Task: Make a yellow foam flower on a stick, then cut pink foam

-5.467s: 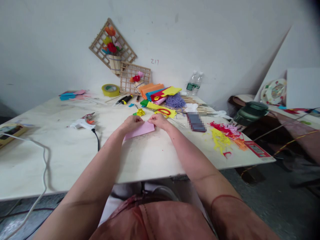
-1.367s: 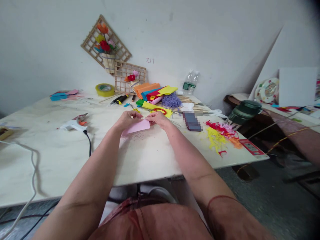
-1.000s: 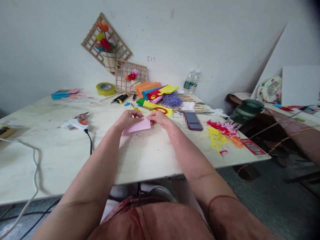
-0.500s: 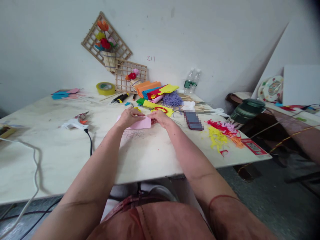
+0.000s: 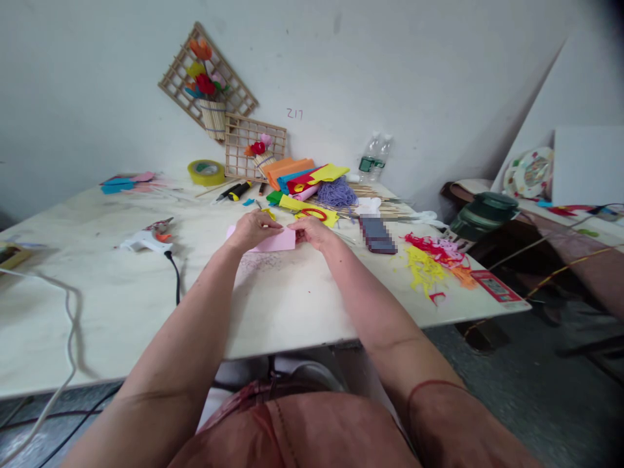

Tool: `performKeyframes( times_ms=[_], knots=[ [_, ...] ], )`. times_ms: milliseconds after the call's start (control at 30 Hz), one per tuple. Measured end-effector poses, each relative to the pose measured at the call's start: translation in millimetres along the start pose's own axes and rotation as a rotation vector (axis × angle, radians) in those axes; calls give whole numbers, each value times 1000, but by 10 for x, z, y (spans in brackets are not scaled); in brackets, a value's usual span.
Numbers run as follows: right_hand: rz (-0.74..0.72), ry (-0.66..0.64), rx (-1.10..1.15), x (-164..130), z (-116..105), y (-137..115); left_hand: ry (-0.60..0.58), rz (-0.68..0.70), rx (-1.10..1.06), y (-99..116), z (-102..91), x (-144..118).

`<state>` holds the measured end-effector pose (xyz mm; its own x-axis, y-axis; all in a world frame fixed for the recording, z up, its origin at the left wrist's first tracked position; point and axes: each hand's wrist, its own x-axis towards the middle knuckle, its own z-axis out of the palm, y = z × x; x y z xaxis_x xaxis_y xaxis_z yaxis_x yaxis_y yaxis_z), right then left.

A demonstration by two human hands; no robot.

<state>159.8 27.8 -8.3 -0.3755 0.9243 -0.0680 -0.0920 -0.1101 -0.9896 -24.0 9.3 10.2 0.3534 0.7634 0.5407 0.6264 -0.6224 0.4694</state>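
Observation:
A pink sheet [image 5: 275, 243], paper or felt, is held just above the white table between my two hands. My left hand [image 5: 254, 229] is closed on its upper left part, with the fingers bent over the sheet. At the sheet's upper right corner my right hand [image 5: 312, 231] pinches the edge, and some of its fingertips are hidden. Red-handled scissors [image 5: 313, 213] lie just beyond my right hand on a yellow sheet [image 5: 331, 217]. Dark specks are scattered on the table below the pink sheet.
A white glue gun [image 5: 149, 240] with a black cord lies to the left. Yellow tape [image 5: 205, 172], rolled coloured sheets [image 5: 292, 172] and purple yarn [image 5: 336, 192] are at the back. On the right are a phone [image 5: 377, 235], coloured scraps [image 5: 424, 266] and a green-lidded jar [image 5: 482, 218].
Hardly anything differs. Both hands keep their hold on the pink sheet in nearly the same place.

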Motion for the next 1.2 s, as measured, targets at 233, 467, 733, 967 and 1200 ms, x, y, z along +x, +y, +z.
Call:
performKeyframes(
  times_ms=[233, 467, 733, 967, 1200],
  knots=[
    [75, 34, 44, -30, 45, -61, -11, 22, -30, 0, 9, -11],
    [97, 28, 47, -34, 51, -53, -61, 26, 37, -7, 1, -2],
    [80, -34, 3, -71, 52, -75, -86, 63, 79, 6, -17, 4],
    [-86, -36, -48, -76, -11, -80, -80, 7, 92, 6, -47, -4],
    [-251, -15, -324, -88, -12, -81, -75, -64, 69, 13, -61, -27]
  ],
)
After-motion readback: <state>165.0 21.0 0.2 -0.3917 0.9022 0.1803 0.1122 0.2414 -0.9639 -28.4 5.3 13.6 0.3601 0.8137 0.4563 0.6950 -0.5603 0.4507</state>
